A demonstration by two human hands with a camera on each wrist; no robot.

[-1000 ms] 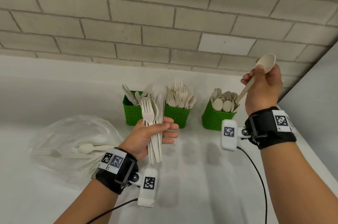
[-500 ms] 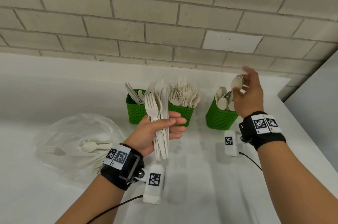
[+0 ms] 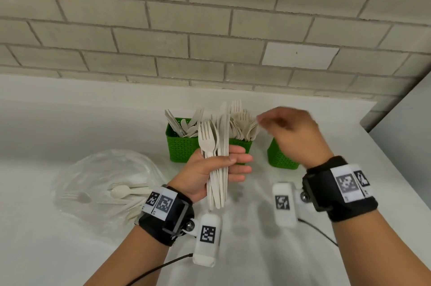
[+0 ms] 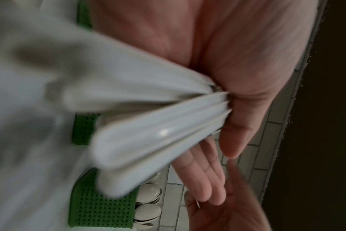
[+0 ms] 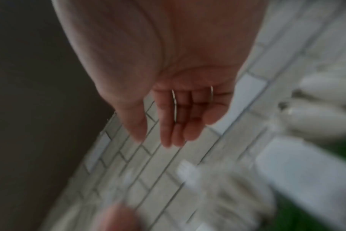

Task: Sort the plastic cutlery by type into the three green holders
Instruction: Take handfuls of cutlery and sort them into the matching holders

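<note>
Three green perforated holders in a row near the counter's back edge: left holder (image 3: 179, 145) with off-white knives leaning out, middle holder (image 3: 241, 144) crowded with forks, right holder (image 3: 278, 157) mostly hidden in the head view — spoons in it in the left wrist view. A cutlery bundle (image 3: 215, 157) — fork foremost — upright, above the counter. Loose cutlery (image 3: 123, 192) inside a clear bag toward the counter's left.

rear wall (image 3: 210, 29): grey brick in running bond, pale mortar joints; one brick (image 3: 299, 56) at right is lighter than the rest. white counter (image 3: 70, 122) butts against the wall base. a plain grey panel (image 3: 405, 117) stands at the counter's right end. lighting is even and diffuse.
</note>
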